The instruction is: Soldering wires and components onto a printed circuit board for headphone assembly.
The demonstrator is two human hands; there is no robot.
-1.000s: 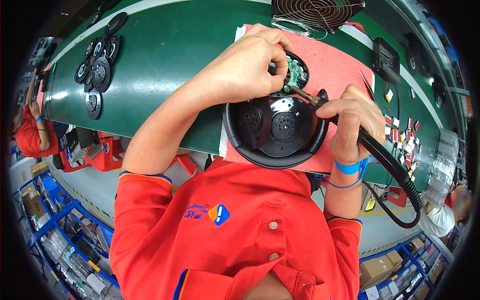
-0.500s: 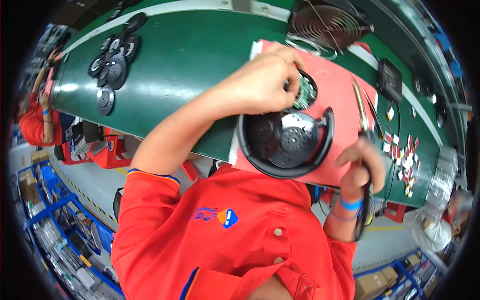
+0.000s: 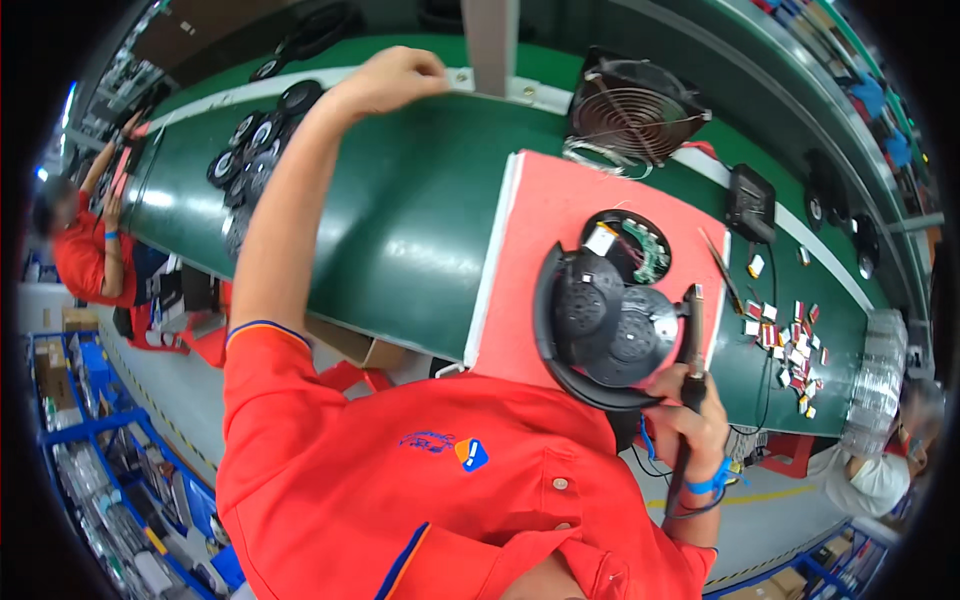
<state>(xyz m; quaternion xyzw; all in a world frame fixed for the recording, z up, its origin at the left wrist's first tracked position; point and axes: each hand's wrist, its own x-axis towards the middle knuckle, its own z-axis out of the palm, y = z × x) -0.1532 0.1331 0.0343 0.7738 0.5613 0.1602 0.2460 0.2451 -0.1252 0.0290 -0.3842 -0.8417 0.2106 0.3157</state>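
Head view. Differs from half a second ago: shows left hand (image 3: 392, 82) moved off the open cup (image 3: 620, 266), now far up-left by the table's (image 3: 420, 225) back edge. Exposes white pack (image 3: 601, 239) in the cup, beside green board (image 3: 653, 250).

Left hand: see fingers half curled; cannot tell if holding anything. Right hand (image 3: 697, 420): see fingers closed around iron (image 3: 697, 330), tip up, just beside the headset's (image 3: 632, 338) right end. Cannot tell if touching headset with fingertips.

Find headset and cup on pink mat (image 3: 510, 300), up-left of right hand, well apart from left hand. Note tweezers (image 3: 722, 274) above right hand, loose packs (image 3: 797, 350) up-right of it, fan (image 3: 637, 118) right of left hand, black discs (image 3: 262, 145) left of left forearm.
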